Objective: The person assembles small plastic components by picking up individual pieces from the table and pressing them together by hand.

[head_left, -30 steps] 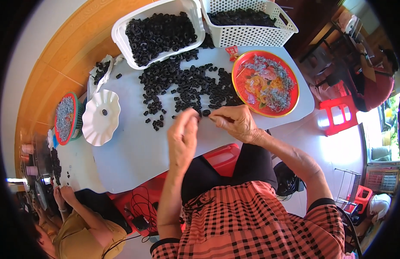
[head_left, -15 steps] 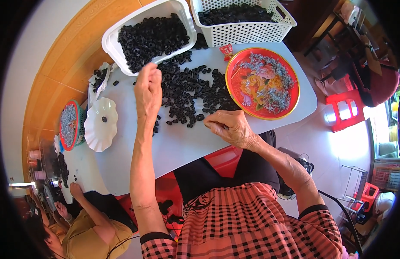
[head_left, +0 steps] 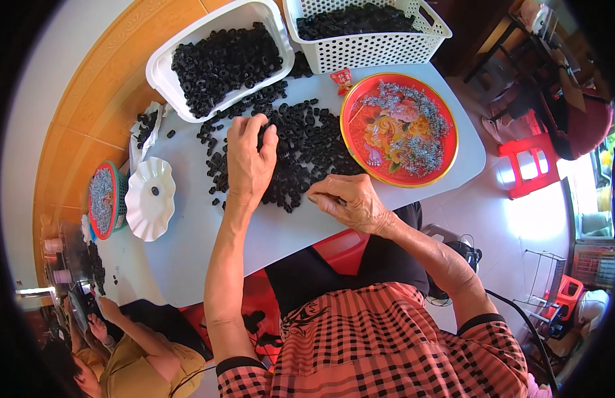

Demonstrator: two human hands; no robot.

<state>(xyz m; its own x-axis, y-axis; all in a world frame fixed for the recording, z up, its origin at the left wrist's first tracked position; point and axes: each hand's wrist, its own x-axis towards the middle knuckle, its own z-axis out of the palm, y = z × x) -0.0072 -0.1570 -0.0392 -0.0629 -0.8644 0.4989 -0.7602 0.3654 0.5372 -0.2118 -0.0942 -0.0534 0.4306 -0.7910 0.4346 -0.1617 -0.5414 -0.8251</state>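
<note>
A loose pile of small black ring-shaped parts (head_left: pixel 297 136) spreads over the grey-white table (head_left: pixel 188 262). My left hand (head_left: pixel 250 161) is above the left side of this pile, thumb and forefinger apart, with black parts showing in the gap. By the pile's near right edge, my right hand (head_left: pixel 350 201) is closed, thumb pressed to the curled fingers; what it holds, if anything, is hidden. Just beyond that hand, a round red flowered tray (head_left: pixel 380 171) with a gold rim carries many thin silvery metal pieces (head_left: pixel 420 154).
At the back stand a white tub (head_left: pixel 155 66) and a white perforated basket (head_left: pixel 374 53), both holding black parts. A scalloped white dish (head_left: pixel 148 215) and a red-rimmed green basket (head_left: pixel 122 199) of silvery pieces are on the left. Another person (head_left: pixel 145 348) works at lower left.
My left hand has moved from beside the white tub's near edge down and right over the pile, its thumb and forefinger now spread. My right hand remains closed in nearly the same place.
</note>
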